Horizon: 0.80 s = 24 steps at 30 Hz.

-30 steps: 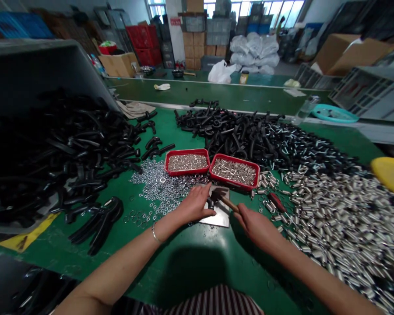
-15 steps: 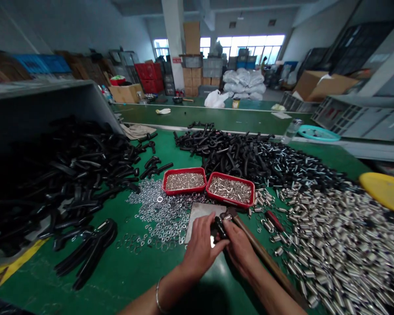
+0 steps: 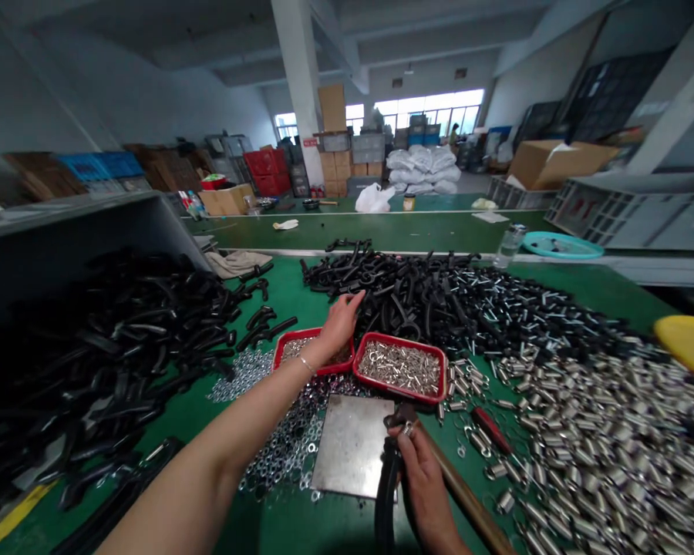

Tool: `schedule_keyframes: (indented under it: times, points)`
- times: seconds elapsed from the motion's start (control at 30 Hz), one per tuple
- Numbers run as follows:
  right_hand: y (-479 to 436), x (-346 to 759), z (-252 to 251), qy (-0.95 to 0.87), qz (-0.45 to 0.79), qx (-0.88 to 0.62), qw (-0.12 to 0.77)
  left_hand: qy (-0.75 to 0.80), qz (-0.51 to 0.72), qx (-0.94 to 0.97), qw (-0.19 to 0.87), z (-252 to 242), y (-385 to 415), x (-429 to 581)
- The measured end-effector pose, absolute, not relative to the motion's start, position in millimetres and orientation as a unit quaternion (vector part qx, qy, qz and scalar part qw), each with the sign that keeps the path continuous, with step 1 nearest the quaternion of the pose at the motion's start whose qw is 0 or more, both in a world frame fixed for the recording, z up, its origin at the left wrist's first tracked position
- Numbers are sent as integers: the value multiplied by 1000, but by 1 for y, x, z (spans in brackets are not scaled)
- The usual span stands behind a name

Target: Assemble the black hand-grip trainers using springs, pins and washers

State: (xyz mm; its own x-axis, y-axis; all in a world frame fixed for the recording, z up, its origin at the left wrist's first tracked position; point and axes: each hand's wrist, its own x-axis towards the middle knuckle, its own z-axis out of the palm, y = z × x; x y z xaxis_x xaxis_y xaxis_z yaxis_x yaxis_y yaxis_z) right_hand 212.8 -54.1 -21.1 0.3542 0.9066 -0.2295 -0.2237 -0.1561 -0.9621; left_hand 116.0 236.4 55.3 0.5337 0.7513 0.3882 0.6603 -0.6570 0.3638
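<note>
The right hand clamps a black handle along its left side; the left hand is unclenched

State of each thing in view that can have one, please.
Left hand: extended toward black pile, grip unclear
Right hand: closed on black part
Hammer: lying down
Metal plate: lying flat
Left red tray: loaded, partly hidden
Right red tray: loaded
Screwdriver: lying down
Bottle: upright
Right cardboard box: open

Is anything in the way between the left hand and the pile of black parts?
Nothing visible is: the left hand extends over the left red tray, fingers pointing to the pile of black parts. Whether they touch is unclear.
</note>
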Motion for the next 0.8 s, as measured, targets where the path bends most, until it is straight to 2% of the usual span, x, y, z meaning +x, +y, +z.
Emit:
schedule_keyframes:
  times: [0.17, 0.27, 0.37, 0.43, 0.5, 0.63, 0.73, 0.8]
  points:
    - [-48, 218, -32, -277, 525, -566, 573, 350, 248, 897, 109, 44, 283, 145]
    - [-45, 220, -36, -276, 534, -565, 566, 343, 280, 890, 109, 51, 292, 151]
    - [-45, 219, -32, -273, 537, -557, 571, 375, 421, 815, 133, 74, 289, 148]
    - [-45, 220, -27, -274, 539, -551, 575, 371, 527, 739, 198, 92, 274, 139]
    - [-46, 221, -22, -284, 544, -548, 569, 339, 565, 696, 286, 105, 245, 125]
    - [-45, 226, -11, -343, 515, -581, 529, 359, 477, 700, 392, 99, 147, 90]
    - [-43, 226, 3, -445, 394, -628, 503, 435, 341, 686, 474, 69, 72, 69]
    - [-42, 224, 13, -511, 324, -640, 474, 467, 292, 652, 521, 48, 40, 61]
